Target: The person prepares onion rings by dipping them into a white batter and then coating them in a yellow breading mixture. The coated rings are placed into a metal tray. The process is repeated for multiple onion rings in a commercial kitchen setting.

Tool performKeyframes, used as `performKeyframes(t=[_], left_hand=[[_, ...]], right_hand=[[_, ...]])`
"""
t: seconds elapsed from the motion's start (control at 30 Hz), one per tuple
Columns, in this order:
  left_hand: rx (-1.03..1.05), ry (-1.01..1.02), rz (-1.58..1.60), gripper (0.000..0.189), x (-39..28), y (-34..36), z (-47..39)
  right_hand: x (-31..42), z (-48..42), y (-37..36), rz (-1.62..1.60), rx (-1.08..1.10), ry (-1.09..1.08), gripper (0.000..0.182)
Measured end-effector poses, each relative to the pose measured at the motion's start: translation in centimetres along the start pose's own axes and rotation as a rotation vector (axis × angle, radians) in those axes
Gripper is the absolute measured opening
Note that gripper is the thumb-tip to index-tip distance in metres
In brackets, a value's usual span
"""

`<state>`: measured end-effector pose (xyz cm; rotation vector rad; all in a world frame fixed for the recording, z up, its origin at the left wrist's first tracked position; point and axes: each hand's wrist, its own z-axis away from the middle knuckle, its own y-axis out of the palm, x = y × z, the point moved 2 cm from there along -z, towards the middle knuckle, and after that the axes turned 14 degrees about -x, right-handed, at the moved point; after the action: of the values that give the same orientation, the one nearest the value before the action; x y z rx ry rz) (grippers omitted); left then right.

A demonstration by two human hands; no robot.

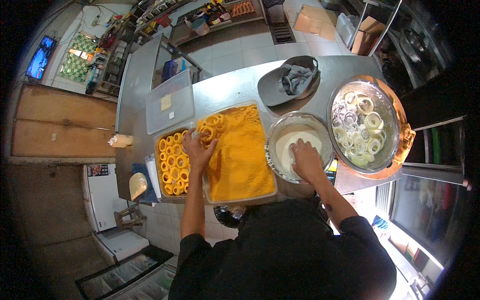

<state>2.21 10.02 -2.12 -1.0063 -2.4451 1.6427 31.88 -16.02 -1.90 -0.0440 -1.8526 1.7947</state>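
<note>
My left hand [197, 152] is over the corner of a tray of orange breadcrumbs [242, 161]. Its spread fingers touch a cluster of crumb-coated onion rings [212, 120]; whether they grip one is unclear. Just left, a shallow container [156, 150] holds rows of coated rings. My right hand [308, 160] reaches into a metal bowl [270, 150] of pale batter [287, 140]. Its fingertips are at the batter's surface, and what lies under them is hidden. On the right, a large metal basin [332, 123] contains floured onion rings [373, 120].
Behind the batter bowl lies a grey cap [273, 88] with cloth inside. A translucent lid [155, 108] rests at the back left. Squeeze bottles [122, 140] stand at the table's left edge. A phone [332, 170] is partly under my right forearm. Dried batter marks the bowl's rim.
</note>
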Motion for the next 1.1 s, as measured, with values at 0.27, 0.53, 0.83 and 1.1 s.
performKeyframes(t=[0.27, 0.53, 0.83, 1.1], left_hand=[[-0.108, 0.062, -0.006, 0.037, -2.0, -2.8, 2.2], [-0.092, 0.023, 0.016, 0.039, -3.3, -5.0, 7.2], [0.120, 0.106, 0.310, 0.049, -8.8, -3.3, 10.0], [0.392, 0.273, 0.010, 0.051, -11.1, -1.3, 10.1]], right_hand=[[-0.4, 0.6, 1.5, -0.055, 0.127, -0.107, 0.039], [-2.3, 1.0, 0.5, 0.064, 0.208, -0.137, 0.029], [-3.8, 0.1, 3.9, -0.296, 0.280, -0.055, 0.038], [-4.0, 0.4, 1.1, -0.221, 0.259, -0.232, 0.042]])
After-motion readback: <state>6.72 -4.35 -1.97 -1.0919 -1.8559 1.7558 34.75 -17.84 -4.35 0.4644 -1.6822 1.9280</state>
